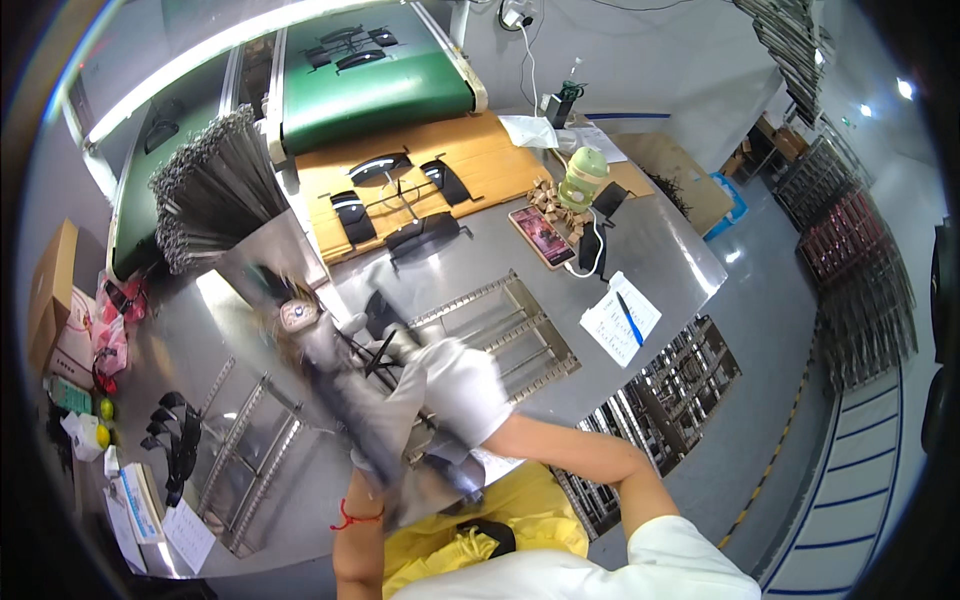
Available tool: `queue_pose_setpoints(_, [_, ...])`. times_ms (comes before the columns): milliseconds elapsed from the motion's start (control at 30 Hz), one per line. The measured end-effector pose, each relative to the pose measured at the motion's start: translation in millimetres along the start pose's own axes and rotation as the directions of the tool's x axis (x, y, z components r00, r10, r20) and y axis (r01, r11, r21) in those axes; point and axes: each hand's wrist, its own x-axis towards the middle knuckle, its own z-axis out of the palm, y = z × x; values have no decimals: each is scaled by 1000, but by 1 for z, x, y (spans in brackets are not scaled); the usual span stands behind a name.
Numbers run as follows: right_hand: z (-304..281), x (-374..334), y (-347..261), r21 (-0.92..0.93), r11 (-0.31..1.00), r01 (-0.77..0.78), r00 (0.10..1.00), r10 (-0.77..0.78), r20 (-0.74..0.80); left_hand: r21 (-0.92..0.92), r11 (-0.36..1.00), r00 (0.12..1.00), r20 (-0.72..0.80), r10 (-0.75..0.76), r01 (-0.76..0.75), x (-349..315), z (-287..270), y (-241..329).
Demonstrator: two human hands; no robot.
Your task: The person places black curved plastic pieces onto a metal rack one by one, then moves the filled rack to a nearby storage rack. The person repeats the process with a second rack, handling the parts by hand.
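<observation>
My left hand (392, 412), in a white glove, is at the middle of the metal table and smeared by motion. A red string is round that wrist. My right hand (462, 385), gloved in white too, is close beside it to the right. Between and around both gloves is a wire rack with black curved parts (378, 312), blurred; the gloves seem closed on it, though the fingers are hard to make out. A similar wire rack with glossy black curved parts (422, 235) lies beyond, across the wooden board (500, 165) and the table.
Slotted metal frames (510, 335) (245, 450) lie either side of my hands. A green conveyor belt (380, 95) and bundled metal rods (220, 185) stand behind. Rightward are a phone (541, 238), green bottle (583, 178), paper (620, 320) and pen (630, 318). Black parts (175, 440) lie left.
</observation>
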Motion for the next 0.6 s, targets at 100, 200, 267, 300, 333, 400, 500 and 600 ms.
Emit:
queue_pose_setpoints(100, [-13,-4,-18,-125,963,239,961,-252,-111,-221,968,982,-119,-149,120,14,-45,-21])
queue_pose_setpoints(200, [-45,8,0,439,881,177,982,-191,-11,-823,452,906,166,-388,345,30,-137,40])
queue_pose_setpoints(267, [-10,-1,29,851,494,-180,961,-97,260,-948,234,967,242,76,218,27,-174,52])
queue_pose_setpoints(300, [-7,-7,33,831,83,-550,819,-141,556,-952,255,985,172,-6,168,20,-181,53])
queue_pose_setpoints(333, [-3,-9,28,805,83,-587,788,-170,592,-944,270,979,203,21,190,16,-185,50])
queue_pose_setpoints(400, [1,-13,15,758,97,-645,730,-215,649,-918,363,987,133,-91,157,2,-180,45])
queue_pose_setpoints(500, [17,-8,2,765,402,-503,776,-179,605,-930,339,975,70,-210,139,-12,-177,34])
queue_pose_setpoints(600, [16,-5,0,683,529,-503,733,-158,662,-962,251,970,49,-237,110,-20,-192,19])
